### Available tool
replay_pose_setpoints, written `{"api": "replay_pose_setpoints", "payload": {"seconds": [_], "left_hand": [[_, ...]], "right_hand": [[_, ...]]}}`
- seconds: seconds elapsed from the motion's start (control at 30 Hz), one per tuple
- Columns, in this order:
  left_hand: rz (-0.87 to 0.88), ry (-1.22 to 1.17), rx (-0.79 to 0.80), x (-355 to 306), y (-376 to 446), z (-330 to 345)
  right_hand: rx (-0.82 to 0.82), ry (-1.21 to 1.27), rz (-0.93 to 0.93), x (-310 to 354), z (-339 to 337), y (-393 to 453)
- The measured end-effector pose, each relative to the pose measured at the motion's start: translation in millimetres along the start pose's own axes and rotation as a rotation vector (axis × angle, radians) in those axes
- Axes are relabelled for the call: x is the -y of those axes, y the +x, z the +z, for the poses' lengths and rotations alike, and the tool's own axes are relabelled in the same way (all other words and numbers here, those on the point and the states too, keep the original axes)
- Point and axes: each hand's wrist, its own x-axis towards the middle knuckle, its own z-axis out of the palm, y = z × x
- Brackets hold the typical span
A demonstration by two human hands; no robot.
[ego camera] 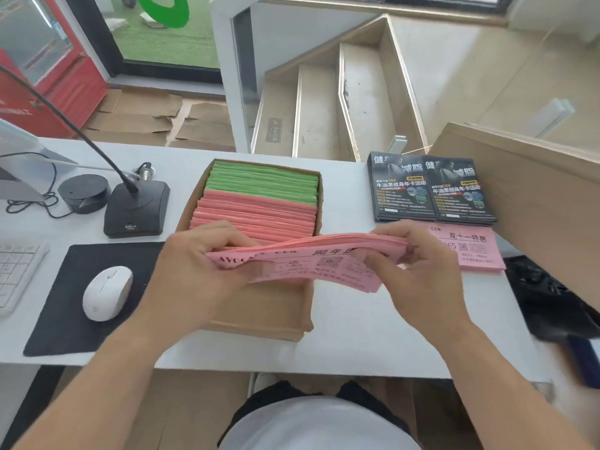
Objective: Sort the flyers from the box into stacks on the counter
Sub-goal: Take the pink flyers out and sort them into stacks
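Both hands, left (198,267) and right (418,271), held a pink bundle (311,264) pinched by curled fingers (383,254); two stacks were laid, much remained boxed (259,326).

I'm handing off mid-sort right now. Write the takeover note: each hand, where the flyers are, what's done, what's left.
Left hand and right hand both grip one bundle of pink flyers, held above the box.
Done: pink stack and two black flyer stacks lie on the counter, right of the box.
Left: place this bundle, then remaining pink flyers and green flyers in the box.
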Motion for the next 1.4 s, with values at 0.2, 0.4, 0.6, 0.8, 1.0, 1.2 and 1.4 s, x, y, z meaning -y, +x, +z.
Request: {"api": "replay_pose_setpoints", "payload": {"seconds": [0.2, 0.4, 0.6, 0.8, 1.0, 1.2, 1.4], "left_hand": [[-0.048, -0.248, 0.091, -21.7, -5.3, 124.2], [-0.036, -0.231, 0.228, -5.0, 12.2, 229.3], [-0.147, -0.266, 0.18, 28.6, 15.8, 259.5], [-0.22, -0.328, 0.179, 41.6, 11.6, 255.8], [-0.294, -0.331, 0.243, 42.9, 15.3, 268.5], [-0.232, -0.383, 0.18, 34.8, 17.3, 274.6], [-0.299, -0.359, 0.219, 45.5, 14.1, 274.6]], "right_hand": [[-0.18, 0.268, 0.24, -58.3, -87.4, -8.6], [-0.213, 0.145, 0.419, -137.1, -153.8, -32.2], [-0.145, -0.013, 0.462, -170.6, -150.1, -45.6], [-0.014, -0.055, 0.479, -186.6, -149.9, -46.8], [0.095, -0.018, 0.444, -189.5, -143.7, -45.3], [0.012, 0.079, 0.406, -183.4, -152.9, -40.3], [0.07, 0.036, 0.493, -198.4, -150.1, -44.4]]}}
